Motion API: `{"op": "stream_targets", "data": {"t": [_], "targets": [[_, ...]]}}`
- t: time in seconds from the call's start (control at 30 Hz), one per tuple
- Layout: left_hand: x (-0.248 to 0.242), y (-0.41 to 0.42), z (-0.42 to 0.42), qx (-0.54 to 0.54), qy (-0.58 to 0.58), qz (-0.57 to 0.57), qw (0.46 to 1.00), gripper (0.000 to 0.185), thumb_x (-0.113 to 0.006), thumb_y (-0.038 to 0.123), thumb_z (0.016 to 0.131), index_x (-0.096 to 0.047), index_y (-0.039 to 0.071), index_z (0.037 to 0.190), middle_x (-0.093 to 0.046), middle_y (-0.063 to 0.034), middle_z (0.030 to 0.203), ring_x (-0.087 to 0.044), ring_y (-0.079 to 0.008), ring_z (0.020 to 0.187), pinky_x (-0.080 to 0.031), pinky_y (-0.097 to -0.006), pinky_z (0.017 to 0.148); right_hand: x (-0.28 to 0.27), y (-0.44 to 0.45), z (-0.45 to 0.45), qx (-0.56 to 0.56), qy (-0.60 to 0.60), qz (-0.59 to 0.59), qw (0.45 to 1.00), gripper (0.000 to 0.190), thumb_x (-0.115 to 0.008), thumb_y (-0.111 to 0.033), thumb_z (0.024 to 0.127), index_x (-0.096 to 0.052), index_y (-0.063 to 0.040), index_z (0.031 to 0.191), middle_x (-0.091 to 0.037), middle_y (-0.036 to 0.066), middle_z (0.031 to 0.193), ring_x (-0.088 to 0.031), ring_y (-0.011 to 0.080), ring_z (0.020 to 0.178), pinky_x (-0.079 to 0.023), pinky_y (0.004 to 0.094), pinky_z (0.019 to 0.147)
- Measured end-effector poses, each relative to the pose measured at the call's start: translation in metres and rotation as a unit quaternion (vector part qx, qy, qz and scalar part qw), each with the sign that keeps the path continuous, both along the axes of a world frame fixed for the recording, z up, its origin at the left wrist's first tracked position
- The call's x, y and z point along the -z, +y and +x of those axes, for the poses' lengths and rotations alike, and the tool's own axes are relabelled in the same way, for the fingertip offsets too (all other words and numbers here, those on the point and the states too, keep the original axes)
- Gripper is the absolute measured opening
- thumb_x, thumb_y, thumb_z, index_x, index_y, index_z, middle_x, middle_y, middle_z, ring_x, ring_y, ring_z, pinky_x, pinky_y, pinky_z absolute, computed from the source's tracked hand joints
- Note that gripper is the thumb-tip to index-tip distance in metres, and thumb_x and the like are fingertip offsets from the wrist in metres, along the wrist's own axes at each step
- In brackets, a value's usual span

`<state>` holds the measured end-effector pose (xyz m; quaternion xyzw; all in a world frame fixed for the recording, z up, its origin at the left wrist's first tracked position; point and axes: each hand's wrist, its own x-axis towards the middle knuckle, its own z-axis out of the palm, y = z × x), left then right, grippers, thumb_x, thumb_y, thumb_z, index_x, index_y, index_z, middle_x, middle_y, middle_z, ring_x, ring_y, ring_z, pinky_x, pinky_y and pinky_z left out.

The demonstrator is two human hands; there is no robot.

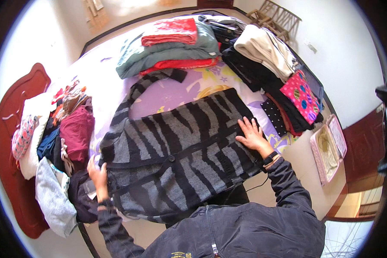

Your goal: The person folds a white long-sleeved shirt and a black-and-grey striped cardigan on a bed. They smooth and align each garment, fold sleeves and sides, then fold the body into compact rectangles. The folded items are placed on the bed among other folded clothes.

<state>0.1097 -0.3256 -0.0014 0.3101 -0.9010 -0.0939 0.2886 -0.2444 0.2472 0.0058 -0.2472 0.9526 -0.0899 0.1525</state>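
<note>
A black-and-grey striped knit cardigan (pixel 187 151) lies spread sideways over the near edge of the bed. Its front is fastened, with a dark button (pixel 171 158) visible near the middle. One sleeve (pixel 138 87) stretches away and bends right toward the stacked bedding; the other sleeve cannot be made out. My right hand (pixel 252 133) rests palm down near the cardigan's hem end, fingers spread. At the collar end, my left hand (pixel 97 177) is beside the knit edge with thumb and fingers apart. Whether it touches the fabric is unclear.
Folded red and grey-green bedding (pixel 171 48) is stacked at the far side. Clothes with a cream garment (pixel 264 48) and a pink dotted item (pixel 300 96) lie right. A maroon garment (pixel 77 132) tops a left heap by the wooden headboard (pixel 6 135). A pink case (pixel 325 154) stands open right.
</note>
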Motion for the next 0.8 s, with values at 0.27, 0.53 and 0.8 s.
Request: {"op": "stream_targets", "data": {"t": [0.27, 0.53, 0.8], "targets": [[0.030, 0.061, 0.103, -0.204, 0.002, 0.266, 0.942, 0.048, -0.080, 0.021, 0.078, -0.057, -0.001, 0.114, -0.062, -0.0091, 0.100, -0.059, -0.0188, 0.089, -0.049, -0.0319, 0.083, 0.020, 0.013, -0.044, 0.131, -0.024, -0.127, 0.983, 0.122, -0.083, -0.046, 0.066, -0.006, -0.023, 0.157, -0.021, 0.023, 0.156, -0.022, 0.0477, 0.140, -0.027, 0.0603, 0.110], [-0.009, 0.071, 0.082, -0.014, 0.083, 0.600, 0.796, 0.042, -0.069, 0.009, 0.080, -0.061, -0.001, 0.121, -0.067, -0.0058, 0.112, -0.063, -0.0203, 0.096, -0.046, -0.0354, 0.092, 0.015, 0.001, -0.094, 0.162, -0.139, -0.223, 0.951, 0.068, -0.082, -0.028, 0.070, -0.058, 0.009, 0.122, -0.065, 0.023, 0.116, -0.063, 0.0317, 0.107, -0.048, 0.0387, 0.093], [-0.014, 0.062, 0.085, -0.020, 0.237, 0.689, 0.685, 0.041, -0.067, 0.016, 0.091, -0.058, 0.002, 0.128, -0.067, -0.0086, 0.116, -0.065, -0.0237, 0.100, -0.050, -0.0402, 0.092, 0.035, 0.022, -0.101, 0.205, -0.323, -0.377, 0.843, 0.037, -0.071, -0.011, 0.085, -0.064, 0.000, 0.119, -0.069, 0.006, 0.106, -0.065, 0.0185, 0.091, -0.050, 0.0339, 0.083]]}}
